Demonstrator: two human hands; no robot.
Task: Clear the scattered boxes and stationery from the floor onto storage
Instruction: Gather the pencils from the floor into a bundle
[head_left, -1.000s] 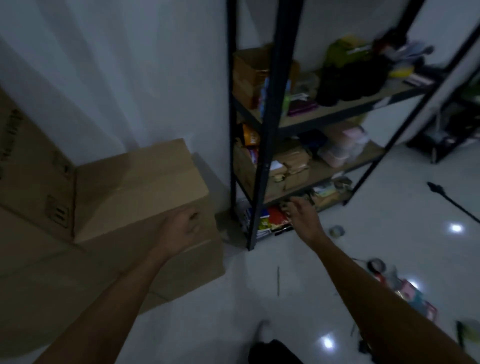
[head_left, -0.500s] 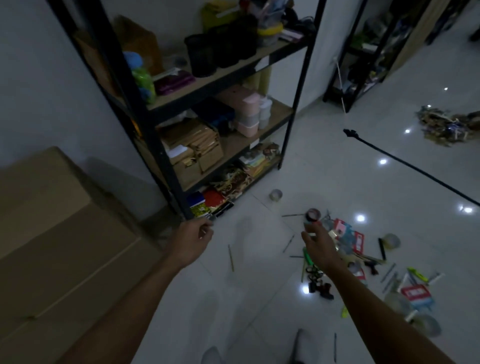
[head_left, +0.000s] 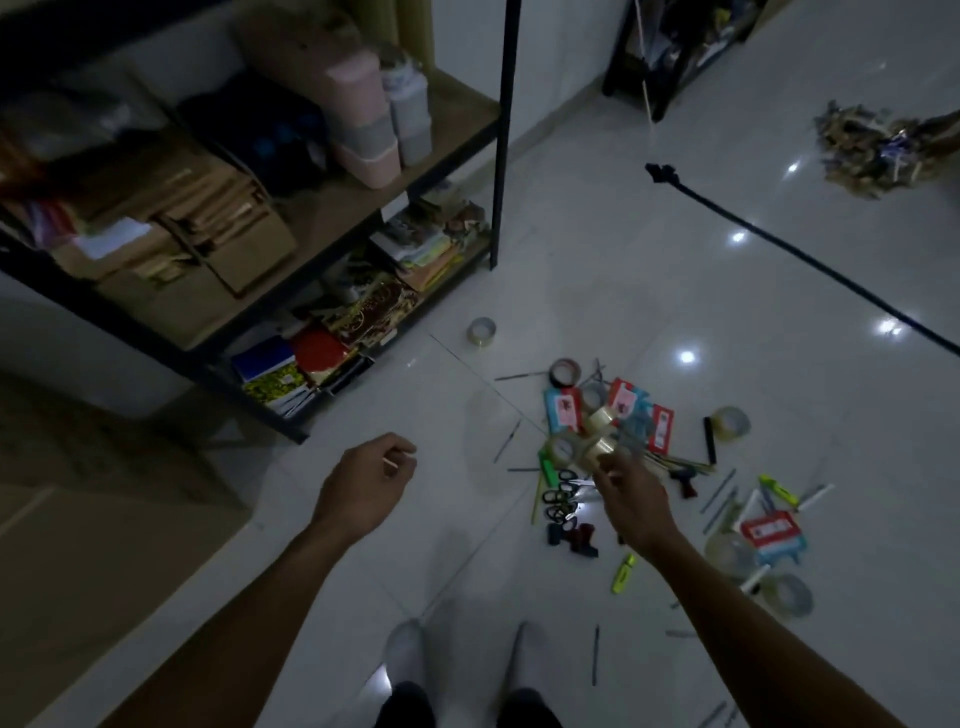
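Scattered stationery lies on the white tiled floor (head_left: 597, 260): clear tape rolls (head_left: 563, 448), a dark tape roll (head_left: 565, 371), red and blue packs (head_left: 562, 408), black scissors (head_left: 560, 501), a yellow highlighter (head_left: 623, 574) and thin pencils. My right hand (head_left: 631, 501) hovers over the pile, its blurred fingers spread just short of a yellowish tape roll (head_left: 602, 446) and holding nothing I can make out. My left hand (head_left: 366, 486) hangs above bare floor with loosely curled fingers and holds nothing. The dark metal storage rack (head_left: 500, 156) stands at the upper left.
The rack's shelves hold cardboard boxes (head_left: 208, 234), pink containers (head_left: 363, 124) and books (head_left: 291, 369). A lone tape roll (head_left: 481, 331) lies near its foot. Flat cardboard (head_left: 104, 519) covers the left. A black pole (head_left: 779, 244) crosses the right; a debris heap (head_left: 883, 145) lies beyond.
My view swung from the cardboard box and rack down to the floor pile. My left hand left the box; my right hand moved from the rack to just above the tape rolls.
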